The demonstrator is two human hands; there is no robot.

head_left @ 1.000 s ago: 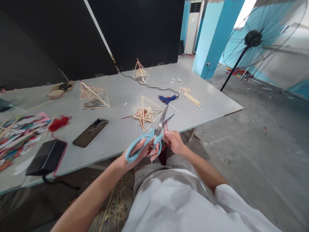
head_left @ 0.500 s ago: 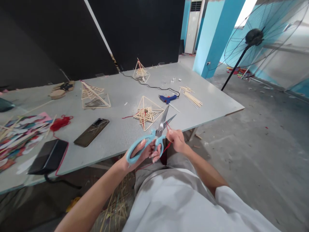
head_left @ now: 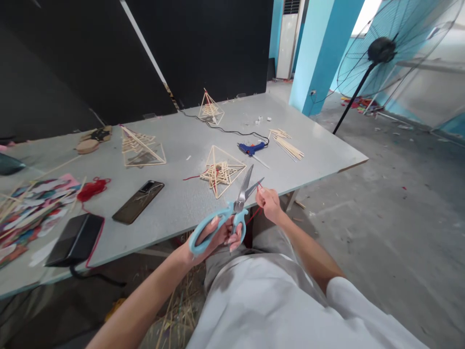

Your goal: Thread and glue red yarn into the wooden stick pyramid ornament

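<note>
My left hand (head_left: 221,232) is closed through the handles of light-blue scissors (head_left: 240,206), whose blades stand apart and point away from me. Close to the blade tips, my right hand (head_left: 269,203) pinches a red yarn (head_left: 258,186). A short end of the yarn sticks up by the lower blade, and more of it hangs below the hand; whether blade and yarn touch I cannot tell. Just beyond the scissors, a wooden-stick pyramid frame (head_left: 222,173) with a star-shaped stack of sticks and red yarn lies on the grey table (head_left: 174,194).
A blue glue gun (head_left: 251,148) and loose sticks (head_left: 288,147) lie at the right. Two more stick pyramids (head_left: 141,148) stand farther back. On the left are a phone (head_left: 138,201), a red yarn bundle (head_left: 93,189), a black box (head_left: 75,240) and colourful scraps (head_left: 43,203). A fan (head_left: 381,50) stands beyond.
My right hand has moved slightly right with the yarn, away from between the blades toward the lower blade's tip. The scissors remain spread, with my left hand in their handles.
</note>
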